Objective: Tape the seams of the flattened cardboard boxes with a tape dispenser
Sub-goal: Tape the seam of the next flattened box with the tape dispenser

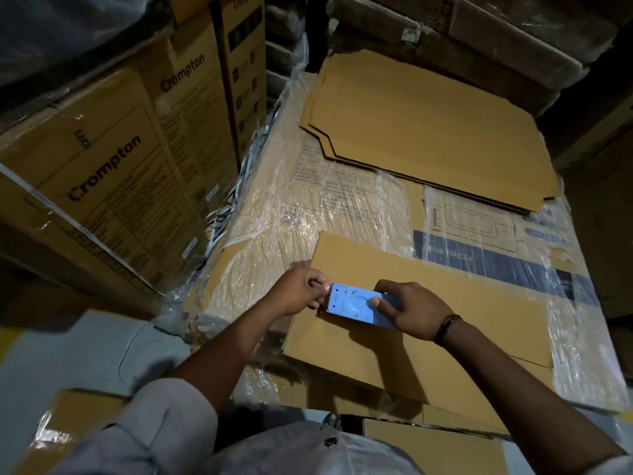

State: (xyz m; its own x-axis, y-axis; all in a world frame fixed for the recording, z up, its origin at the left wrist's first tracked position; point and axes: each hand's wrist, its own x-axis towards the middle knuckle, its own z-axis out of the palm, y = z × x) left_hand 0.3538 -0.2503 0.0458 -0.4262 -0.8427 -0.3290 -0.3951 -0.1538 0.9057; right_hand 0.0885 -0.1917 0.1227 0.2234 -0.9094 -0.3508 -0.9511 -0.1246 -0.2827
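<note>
A flattened brown cardboard box (445, 303) lies on top of a plastic-wrapped stack in front of me. A blue tape dispenser (356, 305) rests on its near left part. My right hand (411, 310) grips the dispenser's right end, thumb on its top face. At the dispenser's toothed left end, my left hand (301, 291) pinches something with its fingertips; whether that is tape is too small to tell. A second pile of flattened cardboard (428, 125) lies farther back on the same stack.
The plastic-wrapped stack (342, 207) carries printed boxes with a dark blue band. Tall "Crompton" cartons (113, 159) stand close on the left. More wrapped goods rise behind. A grey floor (68, 354) and another carton (428, 447) lie near my body.
</note>
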